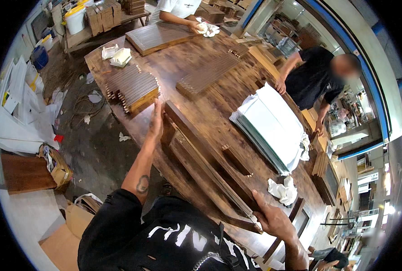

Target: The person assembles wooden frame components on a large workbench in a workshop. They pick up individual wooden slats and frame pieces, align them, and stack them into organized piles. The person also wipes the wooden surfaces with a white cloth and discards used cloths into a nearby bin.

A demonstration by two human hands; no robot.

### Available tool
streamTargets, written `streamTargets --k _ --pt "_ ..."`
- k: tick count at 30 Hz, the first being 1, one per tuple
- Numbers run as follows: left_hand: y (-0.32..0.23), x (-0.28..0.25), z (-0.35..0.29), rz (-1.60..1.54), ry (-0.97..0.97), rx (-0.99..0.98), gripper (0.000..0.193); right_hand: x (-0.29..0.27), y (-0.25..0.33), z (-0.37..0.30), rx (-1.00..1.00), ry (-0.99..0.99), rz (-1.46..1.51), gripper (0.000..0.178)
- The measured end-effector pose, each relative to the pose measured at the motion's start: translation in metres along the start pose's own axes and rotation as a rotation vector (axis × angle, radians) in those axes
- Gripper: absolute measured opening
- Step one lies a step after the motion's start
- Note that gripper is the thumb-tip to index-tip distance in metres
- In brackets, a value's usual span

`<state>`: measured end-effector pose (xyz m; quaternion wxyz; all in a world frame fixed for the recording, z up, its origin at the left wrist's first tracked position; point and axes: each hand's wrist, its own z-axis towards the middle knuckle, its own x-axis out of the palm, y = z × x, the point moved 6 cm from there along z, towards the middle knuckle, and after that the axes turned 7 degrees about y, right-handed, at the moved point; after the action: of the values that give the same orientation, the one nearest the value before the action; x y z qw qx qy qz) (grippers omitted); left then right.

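A long, narrow dark brown wooden frame (205, 147) lies diagonally across the near part of the table, between my two hands. At its far left end, my left hand (156, 121) presses palm-in against the wood, fingers fairly straight. My right hand (275, 220) grips the near right end, thumb on top and fingers partly hidden beneath. Just beyond the frame rests a short bundle of wooden strips (237, 160). A stack of slats with pegged ends (133, 88) sits past my left hand. Near my right hand is a crumpled white cloth (283, 190).
The brown wooden table (164, 81) also carries a stack of glass panes (268, 124) and another slat stack (212, 72). A person in black (316, 72) stands at the right side. Across the table, a person in white (178, 10) holds a cloth (207, 29) beside slats.
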<state>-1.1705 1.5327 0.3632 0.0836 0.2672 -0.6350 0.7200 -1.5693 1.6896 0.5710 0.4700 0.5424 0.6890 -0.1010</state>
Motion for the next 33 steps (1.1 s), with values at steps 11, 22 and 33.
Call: streamTargets --k 11,22,33 --pt "-0.026 0.001 0.001 0.25 0.03 0.231 0.071 0.007 -0.001 -0.015 0.079 0.021 -0.033 0.073" --pt "-0.024 0.002 -0.014 0.139 -0.053 0.137 0.07 0.016 0.02 -0.006 0.009 -0.062 0.035 0.072" --pt "-0.015 -0.005 -0.011 0.136 -0.04 0.084 0.072 0.019 0.024 -0.016 0.038 -0.067 0.023 0.069"
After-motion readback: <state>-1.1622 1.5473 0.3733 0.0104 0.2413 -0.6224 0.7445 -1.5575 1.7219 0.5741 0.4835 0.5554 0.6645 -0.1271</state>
